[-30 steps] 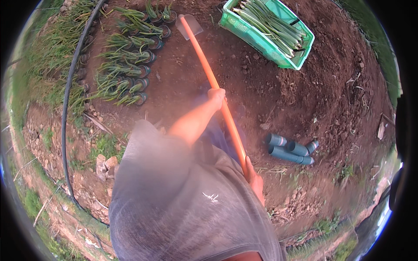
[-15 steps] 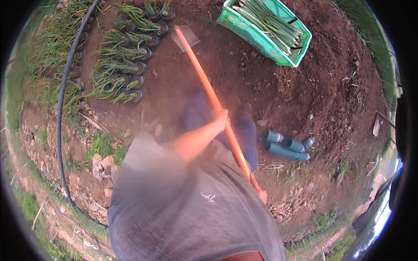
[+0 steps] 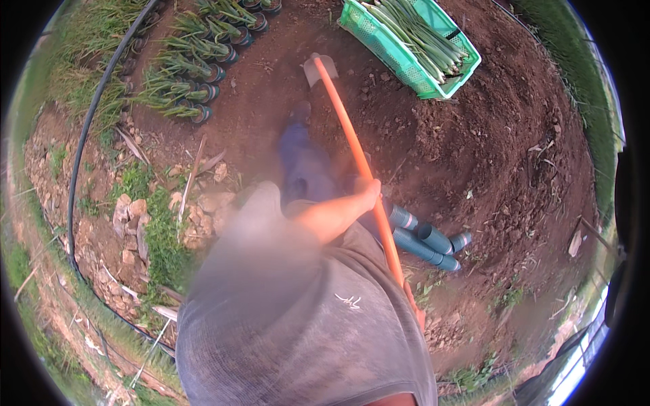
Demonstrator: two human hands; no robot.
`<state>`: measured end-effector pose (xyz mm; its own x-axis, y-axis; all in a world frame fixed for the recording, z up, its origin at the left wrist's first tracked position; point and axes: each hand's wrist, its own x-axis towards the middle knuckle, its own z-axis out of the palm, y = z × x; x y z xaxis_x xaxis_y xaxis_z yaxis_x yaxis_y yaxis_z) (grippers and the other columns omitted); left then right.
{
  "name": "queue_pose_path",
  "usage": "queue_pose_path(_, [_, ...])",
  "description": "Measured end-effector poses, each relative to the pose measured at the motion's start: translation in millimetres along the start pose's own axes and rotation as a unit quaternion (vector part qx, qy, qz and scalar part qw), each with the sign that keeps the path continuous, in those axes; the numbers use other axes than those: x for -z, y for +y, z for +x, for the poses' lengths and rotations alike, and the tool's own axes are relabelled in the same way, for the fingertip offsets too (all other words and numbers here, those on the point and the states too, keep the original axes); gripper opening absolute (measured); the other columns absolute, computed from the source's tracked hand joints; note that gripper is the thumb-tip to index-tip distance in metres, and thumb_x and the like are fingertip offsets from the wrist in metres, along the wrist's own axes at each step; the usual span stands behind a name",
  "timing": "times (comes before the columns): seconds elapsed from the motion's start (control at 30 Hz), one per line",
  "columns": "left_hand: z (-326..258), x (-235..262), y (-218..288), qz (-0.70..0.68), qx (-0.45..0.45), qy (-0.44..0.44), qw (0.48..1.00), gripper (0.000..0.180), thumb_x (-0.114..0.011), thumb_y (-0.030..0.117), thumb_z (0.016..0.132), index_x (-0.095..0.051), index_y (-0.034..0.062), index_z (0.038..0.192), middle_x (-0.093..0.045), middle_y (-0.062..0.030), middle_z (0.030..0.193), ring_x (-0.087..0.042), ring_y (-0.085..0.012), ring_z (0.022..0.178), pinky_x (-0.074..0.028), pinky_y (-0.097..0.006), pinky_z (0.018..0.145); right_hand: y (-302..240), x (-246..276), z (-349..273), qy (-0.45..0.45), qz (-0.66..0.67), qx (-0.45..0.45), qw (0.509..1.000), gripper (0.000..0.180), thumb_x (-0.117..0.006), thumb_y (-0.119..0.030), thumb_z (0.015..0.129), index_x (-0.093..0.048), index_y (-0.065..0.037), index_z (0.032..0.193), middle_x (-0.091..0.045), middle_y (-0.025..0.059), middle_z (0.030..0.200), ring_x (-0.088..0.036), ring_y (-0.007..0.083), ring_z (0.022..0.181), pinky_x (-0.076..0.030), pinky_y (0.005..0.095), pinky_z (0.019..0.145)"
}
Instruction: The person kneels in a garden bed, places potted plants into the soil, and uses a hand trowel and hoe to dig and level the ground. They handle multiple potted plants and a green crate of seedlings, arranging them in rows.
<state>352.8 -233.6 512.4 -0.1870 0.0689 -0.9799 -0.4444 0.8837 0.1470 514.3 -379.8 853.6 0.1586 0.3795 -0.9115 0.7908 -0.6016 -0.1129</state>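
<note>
Since the earlier frame your hoe (image 3: 349,145) has swung so its blade (image 3: 319,68) now rests on the bare soil (image 3: 487,135) just short of the green crate (image 3: 399,57) of leeks. Your left hand (image 3: 369,193) is wrapped around the orange handle midway. Your right hand (image 3: 414,311), mostly hidden behind your shirt, seems to clasp the handle's lower end. Stacked grey-blue pots (image 3: 426,240) lie just beside the handle.
</note>
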Motion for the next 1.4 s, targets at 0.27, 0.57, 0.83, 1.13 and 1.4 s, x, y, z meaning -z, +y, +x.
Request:
queue_pose_path(0.27, [-67, -49, -138, -0.04, 0.092, -0.099, 0.99, 0.006, -0.061, 0.01, 0.077, -0.058, 0.0049, 0.077, -0.052, -0.0104, 0.062, -0.05, -0.0245, 0.046, -0.044, -0.04, 0.041, 105, 7, -49, 0.025, -0.038, 0.036, 0.998, 0.072, -0.066, -0.018, 0.084, -0.039, -0.022, 0.15, -0.067, 0.0261, 0.085, -0.068, 0.0415, 0.079, -0.05, 0.0469, 0.068])
queue_pose_path(0.57, [104, 63, 15, -0.15, -0.116, -0.024, 0.982, 0.011, -0.06, 0.008, 0.081, -0.061, -0.0015, 0.077, -0.059, -0.0118, 0.059, -0.061, -0.024, 0.049, -0.049, -0.04, 0.044, -2, -43, 81, 0.053, -0.124, 0.233, 0.963, 0.079, -0.063, -0.012, 0.081, -0.031, -0.023, 0.153, -0.067, 0.0264, 0.088, -0.067, 0.0423, 0.078, -0.049, 0.0505, 0.066])
queue_pose_path(0.83, [58, 80, -41, -0.101, -0.09, -0.012, 0.991, 0.014, -0.055, 0.005, 0.082, -0.062, -0.0072, 0.083, -0.062, -0.0146, 0.064, -0.062, -0.025, 0.048, -0.049, -0.039, 0.044, 8, -66, 33, 0.013, -0.115, 0.167, 0.979, 0.077, -0.062, -0.013, 0.084, -0.03, -0.028, 0.153, -0.067, 0.0259, 0.088, -0.067, 0.0428, 0.078, -0.049, 0.0511, 0.066])
queue_pose_path(1.13, [-15, 101, -106, -0.052, 0.051, -0.008, 0.997, 0.014, -0.055, 0.004, 0.08, -0.062, -0.0054, 0.087, -0.062, -0.0174, 0.068, -0.063, -0.0278, 0.053, -0.049, -0.04, 0.045, 32, -84, -25, -0.002, -0.13, 0.145, 0.981, 0.075, -0.063, -0.014, 0.086, -0.032, -0.029, 0.152, -0.067, 0.025, 0.088, -0.067, 0.0427, 0.078, -0.049, 0.0507, 0.066])
queue_pose_path(1.4, [80, 219, 9, -0.253, -0.064, 0.008, 0.965, 0.009, -0.057, 0.006, 0.078, -0.051, 0.0028, 0.072, -0.051, -0.0102, 0.057, -0.053, -0.0257, 0.044, -0.046, -0.043, 0.04, -61, -132, 35, 0.014, -0.144, 0.254, 0.956, 0.073, -0.064, -0.016, 0.087, -0.032, -0.029, 0.152, -0.068, 0.0242, 0.088, -0.067, 0.0426, 0.078, -0.049, 0.0503, 0.065])
